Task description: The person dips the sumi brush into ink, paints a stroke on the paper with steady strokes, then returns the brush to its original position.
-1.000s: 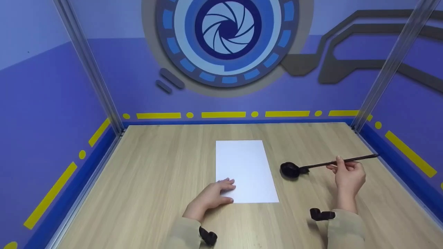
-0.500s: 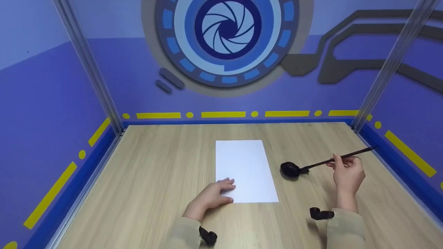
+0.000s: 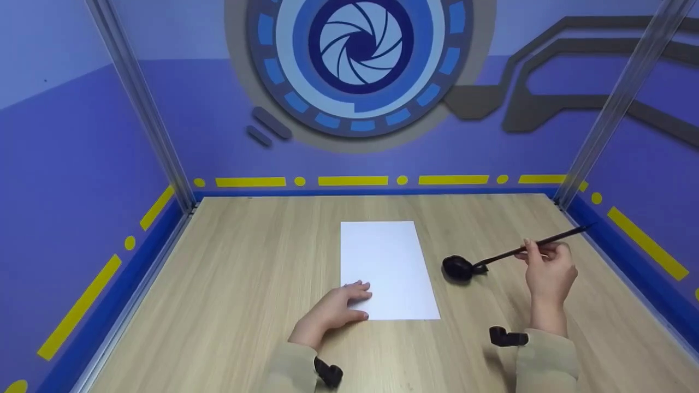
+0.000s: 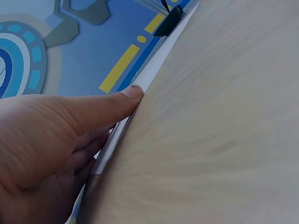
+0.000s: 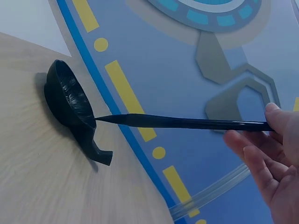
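My right hand (image 3: 549, 277) pinches a dark writing brush (image 3: 565, 234) by its handle, between thumb and fingers. In the right wrist view the brush's pointed tip (image 5: 106, 118) is right at the rim of a small black dish (image 5: 60, 100). This dish has a short curved stub on one side and stands on the table just right of a sheet of white paper (image 3: 390, 256). My left hand (image 3: 332, 311) rests on the paper's near left corner, fingers relaxed and spread. In the left wrist view its thumb (image 4: 133, 92) lies along the paper's near edge.
The wood-grain table (image 3: 246, 262) is enclosed by blue printed walls (image 3: 180, 120) at the back and both sides. Metal posts (image 3: 147, 109) stand at the back corners. Black wrist-camera mounts (image 3: 508, 338) stick out from both sleeves.
The brush has tilted more steeply, its far end rising while its tip stays near the dish's right rim. My right hand has shifted slightly left and up. My left hand and the paper stay put.
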{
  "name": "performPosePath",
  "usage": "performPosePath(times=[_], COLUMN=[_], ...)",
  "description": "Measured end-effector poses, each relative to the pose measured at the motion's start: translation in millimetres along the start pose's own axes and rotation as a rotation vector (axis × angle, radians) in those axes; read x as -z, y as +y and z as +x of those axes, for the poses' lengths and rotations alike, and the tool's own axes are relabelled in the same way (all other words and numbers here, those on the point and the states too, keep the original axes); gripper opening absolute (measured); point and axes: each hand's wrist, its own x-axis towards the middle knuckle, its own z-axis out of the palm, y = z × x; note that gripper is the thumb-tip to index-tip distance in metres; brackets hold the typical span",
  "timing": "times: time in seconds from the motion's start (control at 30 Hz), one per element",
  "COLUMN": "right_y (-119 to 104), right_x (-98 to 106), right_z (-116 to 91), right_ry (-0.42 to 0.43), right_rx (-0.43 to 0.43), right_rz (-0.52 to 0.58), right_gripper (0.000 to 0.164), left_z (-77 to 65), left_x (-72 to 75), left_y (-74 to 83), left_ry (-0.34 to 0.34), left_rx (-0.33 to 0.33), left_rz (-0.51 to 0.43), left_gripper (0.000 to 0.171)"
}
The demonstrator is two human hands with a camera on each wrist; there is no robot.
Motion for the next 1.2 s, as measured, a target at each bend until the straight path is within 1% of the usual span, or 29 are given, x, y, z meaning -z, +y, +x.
performPosePath(times=[0.17,0.37,0.47,0.57,0.67,0.87,0.93,1.03,1.13,1.2], right_y=[-0.3,-2.0,-4.4,-6.1,-6.1,-3.8,-4.3,-6.4,-8.2,-8.8], right_x=[-0.8,-0.1,1.7,2.9,2.6,-0.4,-0.4,1.8,4.8,6.5], right_z=[-0.3,0.4,0.8,0.3,-0.9,-1.5,-1.4,-1.4,-1.4,-1.0], right_ry=[-0.058,-0.088,-0.086,-0.071,-0.063,-0.076,-0.083,-0.087,-0.074,-0.059], right_rx=[0.001,0.009,0.005,0.022,0.049,0.084,0.081,0.070,0.066,0.069], right_rz=[-0.023,-0.052,-0.073,-0.095,-0.088,-0.064,-0.064,-0.092,-0.117,-0.107], right_gripper=[0.026,0.029,0.030,0.031,0.031,0.028,0.028,0.029,0.030,0.030], left_z=[0.0,0.4,0.4,0.3,0.4,0.4,0.4,0.5,0.8,1.0], left_x=[0.1,0.7,0.5,0.2,-0.1,-0.6,-0.6,-0.8,-0.6,-0.8], left_y=[-0.2,0.2,0.4,0.6,0.9,0.7,0.6,0.7,0.9,0.6], left_ry=[0.003,0.005,0.005,0.004,0.004,0.009,0.010,0.011,0.009,0.008], left_rx=[-0.007,-0.007,-0.006,-0.001,0.002,0.002,0.005,0.011,0.016,0.020], left_rz=[0.003,-0.001,-0.001,-0.002,-0.001,-0.001,-0.005,-0.010,-0.016,-0.014], left_gripper=[0.049,0.048,0.048,0.049,0.049,0.048,0.048,0.048,0.048,0.048])
